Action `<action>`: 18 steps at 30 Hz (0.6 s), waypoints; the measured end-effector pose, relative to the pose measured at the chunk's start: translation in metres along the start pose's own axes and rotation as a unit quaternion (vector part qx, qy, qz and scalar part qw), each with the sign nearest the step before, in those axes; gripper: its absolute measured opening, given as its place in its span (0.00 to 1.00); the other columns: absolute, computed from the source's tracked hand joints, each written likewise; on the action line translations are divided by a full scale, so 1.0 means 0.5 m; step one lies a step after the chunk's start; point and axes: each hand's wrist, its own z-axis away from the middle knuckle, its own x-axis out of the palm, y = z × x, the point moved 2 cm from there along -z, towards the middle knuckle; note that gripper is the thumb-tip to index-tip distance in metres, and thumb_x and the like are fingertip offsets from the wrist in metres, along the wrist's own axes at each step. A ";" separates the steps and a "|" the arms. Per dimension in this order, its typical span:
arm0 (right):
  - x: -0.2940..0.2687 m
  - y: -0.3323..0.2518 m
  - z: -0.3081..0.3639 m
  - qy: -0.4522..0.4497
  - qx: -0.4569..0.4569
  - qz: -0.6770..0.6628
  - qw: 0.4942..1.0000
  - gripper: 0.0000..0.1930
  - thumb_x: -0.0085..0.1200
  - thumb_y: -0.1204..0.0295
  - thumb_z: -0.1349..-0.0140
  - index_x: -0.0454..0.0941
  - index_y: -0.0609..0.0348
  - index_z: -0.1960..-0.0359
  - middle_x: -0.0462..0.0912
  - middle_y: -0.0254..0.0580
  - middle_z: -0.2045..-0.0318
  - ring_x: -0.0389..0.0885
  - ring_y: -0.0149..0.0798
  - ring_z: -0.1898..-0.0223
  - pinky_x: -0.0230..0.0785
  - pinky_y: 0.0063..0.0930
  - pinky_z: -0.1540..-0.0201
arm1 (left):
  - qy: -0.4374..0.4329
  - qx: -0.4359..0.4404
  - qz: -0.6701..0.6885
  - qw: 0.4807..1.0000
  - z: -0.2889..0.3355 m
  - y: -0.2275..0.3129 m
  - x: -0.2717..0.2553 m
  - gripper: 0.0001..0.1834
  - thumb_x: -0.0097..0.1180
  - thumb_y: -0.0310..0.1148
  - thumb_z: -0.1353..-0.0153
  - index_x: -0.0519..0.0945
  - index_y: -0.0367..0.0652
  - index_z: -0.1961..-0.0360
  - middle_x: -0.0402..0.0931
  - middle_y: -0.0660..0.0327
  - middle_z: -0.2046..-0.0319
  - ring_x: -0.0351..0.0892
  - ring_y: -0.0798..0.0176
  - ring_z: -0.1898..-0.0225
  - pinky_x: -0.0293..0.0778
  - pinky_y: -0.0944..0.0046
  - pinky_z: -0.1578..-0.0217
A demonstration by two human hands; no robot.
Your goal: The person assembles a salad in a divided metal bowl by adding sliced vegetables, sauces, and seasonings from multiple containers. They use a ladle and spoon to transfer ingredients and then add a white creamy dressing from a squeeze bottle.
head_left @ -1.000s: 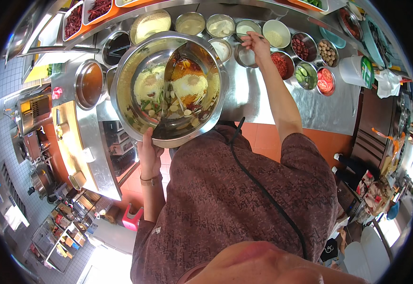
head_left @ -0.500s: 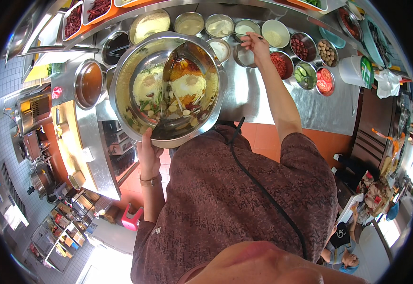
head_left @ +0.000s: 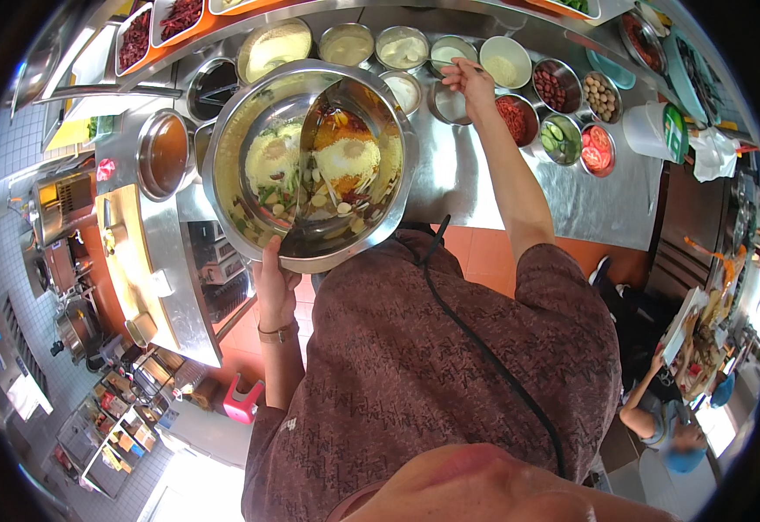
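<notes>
A steel divided hot pot (head_left: 221, 209) tilts toward me, with my left hand (head_left: 273, 280) closed on its near rim. A curved wall splits it: pale powder and chopped green onion lie on the left, and powder, garlic pieces and reddish oil on the right. Over the bowls beyond it reaches my right hand (head_left: 469, 78), its fingers pinched together. Whatever they hold is too small to tell. Nearest to them are a steel bowl of white powder (head_left: 451, 54), a steel bowl (head_left: 450, 103) below the fingers, and a white bowl of pale granules (head_left: 506, 63).
Further bowls on the steel counter (head_left: 519, 204) hold red dates (head_left: 550, 85), goji berries (head_left: 512, 115), cucumber slices (head_left: 559, 139) and tomato slices (head_left: 598, 150). Left of the pot stands a pan of brown liquid (head_left: 165, 157). A co-worker in a blue cap (head_left: 683, 459) carries a white tray (head_left: 685, 329) at right.
My right hand has shifted very slightly left, still over the bowls. The left hand and the pot are practically unmoved. At right, the co-worker has moved with the white tray.
</notes>
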 end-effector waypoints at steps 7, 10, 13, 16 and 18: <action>-0.005 -0.005 -0.005 -0.008 -0.004 -0.018 1.000 0.15 0.50 0.67 0.23 0.80 0.67 0.49 0.90 0.52 0.61 0.88 0.37 0.70 0.76 0.25 0.69 | 0.016 -0.009 -0.001 1.000 0.004 -0.011 0.005 0.07 0.56 0.37 0.26 0.78 0.45 0.59 0.70 0.74 0.80 0.56 0.79 0.87 0.49 0.73 0.87; 0.003 -0.008 -0.002 -0.007 0.002 -0.020 1.000 0.14 0.51 0.67 0.24 0.80 0.67 0.49 0.90 0.52 0.61 0.88 0.38 0.71 0.76 0.25 0.69 | 0.001 -0.011 0.001 1.000 0.013 -0.010 0.010 0.08 0.56 0.37 0.26 0.79 0.45 0.59 0.69 0.75 0.80 0.57 0.80 0.87 0.49 0.73 0.87; 0.030 -0.031 0.009 -0.050 -0.014 -0.052 0.997 0.13 0.52 0.68 0.24 0.81 0.66 0.49 0.90 0.52 0.62 0.88 0.38 0.71 0.76 0.26 0.69 | 0.001 -0.026 0.010 1.000 0.022 -0.008 0.021 0.08 0.56 0.38 0.26 0.79 0.45 0.59 0.69 0.75 0.79 0.57 0.80 0.86 0.49 0.73 0.87; 0.065 -0.091 0.056 -0.102 -0.055 -0.062 0.991 0.14 0.51 0.66 0.23 0.81 0.65 0.48 0.90 0.51 0.62 0.88 0.37 0.70 0.76 0.26 0.68 | -0.012 -0.020 0.013 1.000 -0.003 -0.032 0.000 0.14 0.54 0.40 0.24 0.83 0.42 0.49 0.74 0.73 0.77 0.58 0.80 0.85 0.47 0.73 0.86; 0.112 -0.149 0.117 -0.155 -0.091 -0.047 0.983 0.15 0.50 0.65 0.22 0.81 0.65 0.48 0.90 0.51 0.62 0.88 0.35 0.70 0.76 0.26 0.68 | -0.006 -0.016 0.018 1.000 -0.010 -0.044 0.000 0.13 0.55 0.40 0.25 0.83 0.43 0.52 0.72 0.73 0.78 0.58 0.80 0.85 0.47 0.73 0.86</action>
